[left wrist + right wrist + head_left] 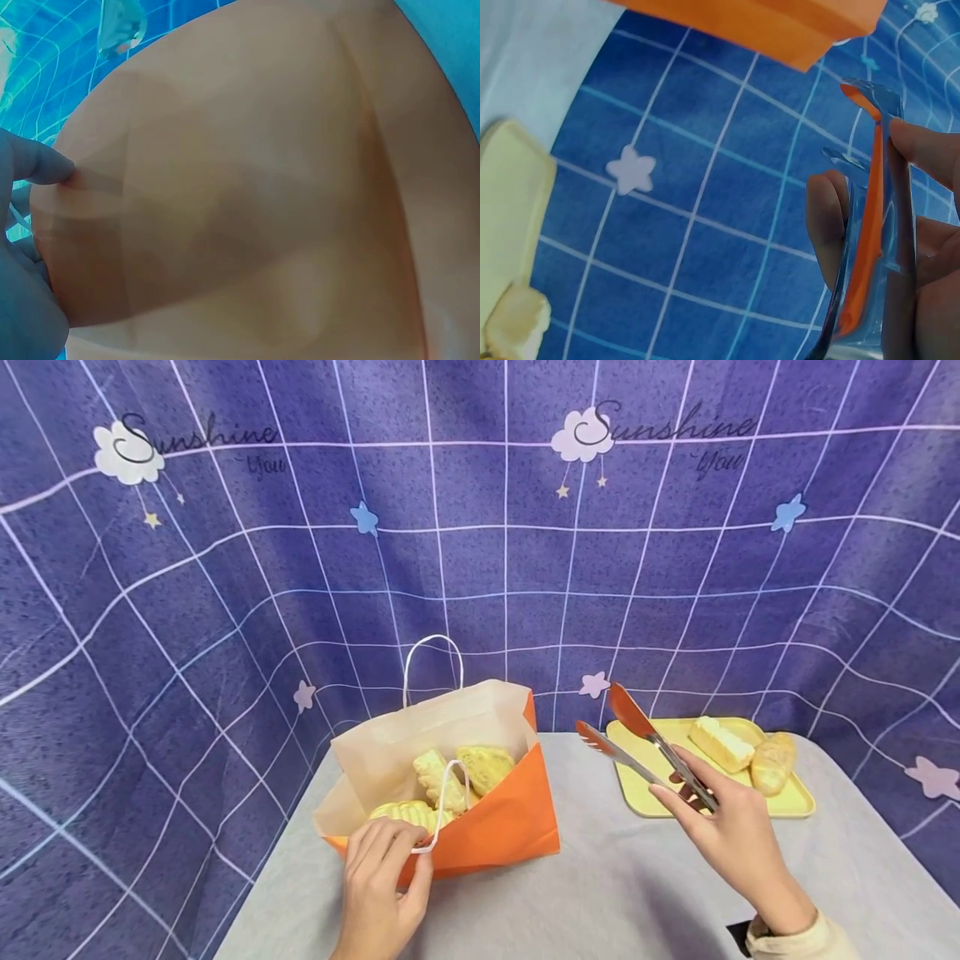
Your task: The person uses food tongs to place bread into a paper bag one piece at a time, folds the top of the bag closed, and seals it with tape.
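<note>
An orange paper bag (495,827) with a pale inside stands on the table, its mouth spread wide. Several pieces of bread (438,781) lie inside it. My left hand (386,872) pinches the bag's near rim beside the front white handle (444,802); in the left wrist view, fingers (45,161) hold the paper's edge. My right hand (723,835) grips metal tongs (667,752) with reddish-brown tips, raised between bag and tray. The tongs' tips are spread apart with nothing between them. The right wrist view shows the tongs (874,232) close up in the fingers.
To the right lies a yellow tray (645,793) bearing a cream-topped bread (722,743) and a smooth oval roll (774,764). A grey cloth (600,877) covers the table. Blue gridded curtain (510,568) hangs behind and along both sides.
</note>
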Demonstrator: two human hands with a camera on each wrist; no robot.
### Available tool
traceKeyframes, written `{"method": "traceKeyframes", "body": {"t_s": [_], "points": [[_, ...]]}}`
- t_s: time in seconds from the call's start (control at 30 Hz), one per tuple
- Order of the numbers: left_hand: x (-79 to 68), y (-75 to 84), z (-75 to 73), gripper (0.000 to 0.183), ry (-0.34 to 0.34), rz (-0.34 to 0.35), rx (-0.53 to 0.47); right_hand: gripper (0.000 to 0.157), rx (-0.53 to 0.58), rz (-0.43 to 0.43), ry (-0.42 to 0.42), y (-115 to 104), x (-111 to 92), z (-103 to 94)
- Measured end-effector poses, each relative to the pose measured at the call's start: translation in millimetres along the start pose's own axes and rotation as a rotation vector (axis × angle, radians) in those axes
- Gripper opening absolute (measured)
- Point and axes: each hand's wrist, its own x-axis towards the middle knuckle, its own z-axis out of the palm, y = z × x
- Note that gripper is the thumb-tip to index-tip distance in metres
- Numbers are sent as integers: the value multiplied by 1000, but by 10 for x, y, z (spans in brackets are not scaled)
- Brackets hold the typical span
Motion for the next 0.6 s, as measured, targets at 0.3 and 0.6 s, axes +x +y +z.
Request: {"method": "traceKeyframes", "body": {"t_s": [0.3,0.6], "points": [[5,5,5,13,11,6,5,52,-68,100,-4,278,-147,-78],[27,23,24,12,27,19,-2,50,-177,202,0,630,-343,-260]]}}
